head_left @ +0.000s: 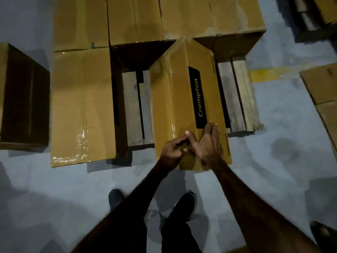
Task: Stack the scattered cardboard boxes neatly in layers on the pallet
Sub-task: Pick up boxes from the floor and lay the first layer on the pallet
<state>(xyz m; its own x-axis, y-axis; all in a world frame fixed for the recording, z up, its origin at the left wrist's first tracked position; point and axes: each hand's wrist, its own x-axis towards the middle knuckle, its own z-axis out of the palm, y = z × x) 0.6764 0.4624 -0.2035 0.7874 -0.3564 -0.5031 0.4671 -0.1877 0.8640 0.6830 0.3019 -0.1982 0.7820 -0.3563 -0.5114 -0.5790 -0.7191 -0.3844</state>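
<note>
A long cardboard box with a black "Crompton" label (182, 92) lies tilted on one long edge across the wooden pallet (237, 92), its near end jutting past the pallet's front. My right hand (209, 143) presses flat, fingers straight, on the box's right face beside the label. My left hand (173, 150) touches the near end of its left face with curled fingers; nothing shows inside them. A taped box (82, 106) lies flat on the pallet's left side. Two more boxes (135, 19) (209, 15) fill the back row.
A darker box (23, 95) stands on the grey floor at the left. Flattened cardboard (322, 88) lies on the floor at the right, and another pallet (313, 19) shows at the top right. My shoes (184, 203) are just in front of the pallet.
</note>
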